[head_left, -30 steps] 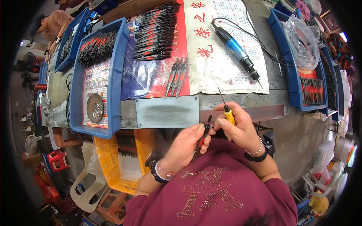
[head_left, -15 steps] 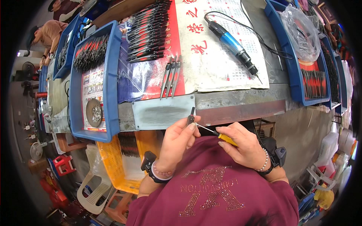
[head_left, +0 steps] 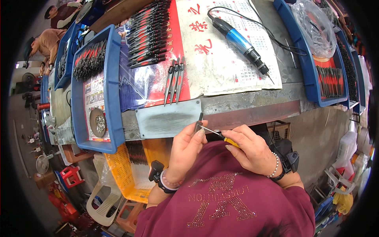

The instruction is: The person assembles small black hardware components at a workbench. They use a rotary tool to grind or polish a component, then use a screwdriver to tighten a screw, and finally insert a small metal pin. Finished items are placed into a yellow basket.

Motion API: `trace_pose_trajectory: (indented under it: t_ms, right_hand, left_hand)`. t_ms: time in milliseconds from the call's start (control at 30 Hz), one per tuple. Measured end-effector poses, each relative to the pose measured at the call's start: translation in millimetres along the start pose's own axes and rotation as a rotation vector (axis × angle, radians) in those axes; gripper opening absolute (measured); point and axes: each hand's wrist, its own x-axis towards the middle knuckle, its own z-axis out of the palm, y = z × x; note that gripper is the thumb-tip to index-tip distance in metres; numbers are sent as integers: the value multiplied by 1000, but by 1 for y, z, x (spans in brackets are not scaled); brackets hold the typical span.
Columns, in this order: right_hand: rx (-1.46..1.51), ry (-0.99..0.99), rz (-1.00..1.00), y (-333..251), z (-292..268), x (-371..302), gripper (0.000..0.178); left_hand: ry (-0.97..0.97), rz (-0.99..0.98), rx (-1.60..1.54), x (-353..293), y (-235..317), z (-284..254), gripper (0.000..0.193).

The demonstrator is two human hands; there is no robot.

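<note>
A: Which element is largest?
B: The workbench (head_left: 252,98); its front edge bears a pale rectangular plate (head_left: 167,120).
A: And the hands?
B: Nearer the body. The left hand (head_left: 186,148) is pinched, thumb against fingers; the right hand (head_left: 248,150) is closed around the yellow handle of a slender-shafted screwdriver (head_left: 230,141).
A: What does the left pinch contain?
B: A dark compass-like tool (head_left: 198,125), roughly upright between thumb and fingers. Its narrow black stem projects above the fingertips, by the plate's right edge; the fingers hide its lower part.
A: And the shaft's end?
B: At the tool, beside the left thumb tip; whether it is seated cannot be told.
</note>
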Motion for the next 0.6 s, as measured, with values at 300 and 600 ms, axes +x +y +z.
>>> trace_pose_trajectory:
  t_ms: [300, 600]
  right_hand:
    - [182, -4, 144, 6, 1, -2, 29]
    - [-309, -32, -51, 7, 11, -5, 32]
  left_hand:
    - [92, 139, 321, 2, -9, 2, 32]
    - [192, 473, 777, 5, -19, 2, 26]
